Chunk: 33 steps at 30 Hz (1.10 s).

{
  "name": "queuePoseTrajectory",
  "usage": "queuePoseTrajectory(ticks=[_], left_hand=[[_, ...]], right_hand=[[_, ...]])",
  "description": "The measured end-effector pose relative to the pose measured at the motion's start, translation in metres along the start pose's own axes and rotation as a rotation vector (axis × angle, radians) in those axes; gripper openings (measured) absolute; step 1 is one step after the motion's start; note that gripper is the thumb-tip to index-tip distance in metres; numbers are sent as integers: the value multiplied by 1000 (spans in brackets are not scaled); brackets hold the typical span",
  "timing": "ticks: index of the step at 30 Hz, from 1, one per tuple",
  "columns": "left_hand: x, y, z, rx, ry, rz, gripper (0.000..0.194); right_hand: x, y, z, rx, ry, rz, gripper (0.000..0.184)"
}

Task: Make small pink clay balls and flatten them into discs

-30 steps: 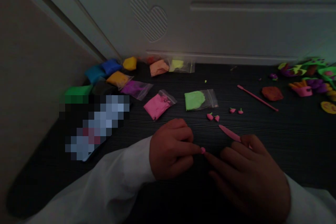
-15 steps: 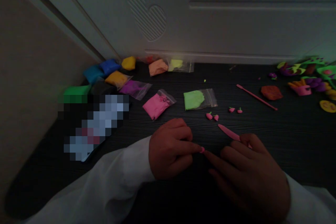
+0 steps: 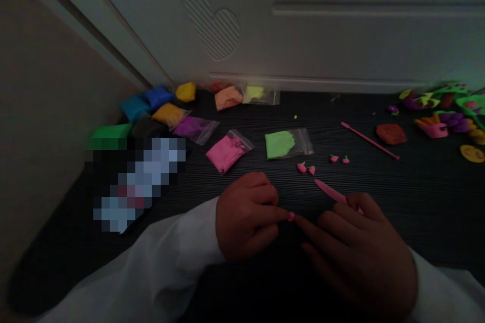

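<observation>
My left hand (image 3: pixel 246 219) is curled and pinches a tiny pink clay bit (image 3: pixel 291 216) at its fingertips, low over the dark floor. My right hand (image 3: pixel 359 250) is closed around a pink modelling tool (image 3: pixel 330 192) whose tip points up and left, while its forefinger touches the pink bit. Just beyond the hands lie several small pink clay pieces with green tops (image 3: pixel 306 168). A bag of pink clay (image 3: pixel 227 151) and a bag of green clay (image 3: pixel 286 144) lie further back.
Several coloured clay bags (image 3: pixel 170 106) are piled at the back left by the white door (image 3: pixel 303 25). A thin pink stick (image 3: pixel 369 140) and a red clay lump (image 3: pixel 391 133) lie to the right, with finished clay figures (image 3: pixel 447 111) at far right. A blurred flat object (image 3: pixel 136 181) lies at the left.
</observation>
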<state>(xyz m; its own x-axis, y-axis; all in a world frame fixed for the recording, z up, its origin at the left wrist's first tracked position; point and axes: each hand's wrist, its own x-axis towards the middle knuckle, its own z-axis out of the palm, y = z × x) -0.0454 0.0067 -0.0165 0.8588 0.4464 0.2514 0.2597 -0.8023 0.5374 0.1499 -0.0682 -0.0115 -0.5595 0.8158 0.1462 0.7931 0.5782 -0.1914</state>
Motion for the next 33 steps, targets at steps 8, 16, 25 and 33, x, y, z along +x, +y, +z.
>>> queuePoseTrajectory(ticks=[8, 16, 25, 33], left_hand=[[1, 2, 2, 71, -14, 26, 26], [-1, 4, 3, 129, 31, 23, 28], [2, 8, 4, 185, -31, 4, 27], [2, 7, 5, 140, -33, -2, 26]], right_hand=[[0, 0, -1, -6, 7, -3, 27], [-2, -1, 0, 21, 37, 11, 20], [0, 0, -1, 14, 41, 12, 19], [0, 0, -3, 13, 45, 0, 19]])
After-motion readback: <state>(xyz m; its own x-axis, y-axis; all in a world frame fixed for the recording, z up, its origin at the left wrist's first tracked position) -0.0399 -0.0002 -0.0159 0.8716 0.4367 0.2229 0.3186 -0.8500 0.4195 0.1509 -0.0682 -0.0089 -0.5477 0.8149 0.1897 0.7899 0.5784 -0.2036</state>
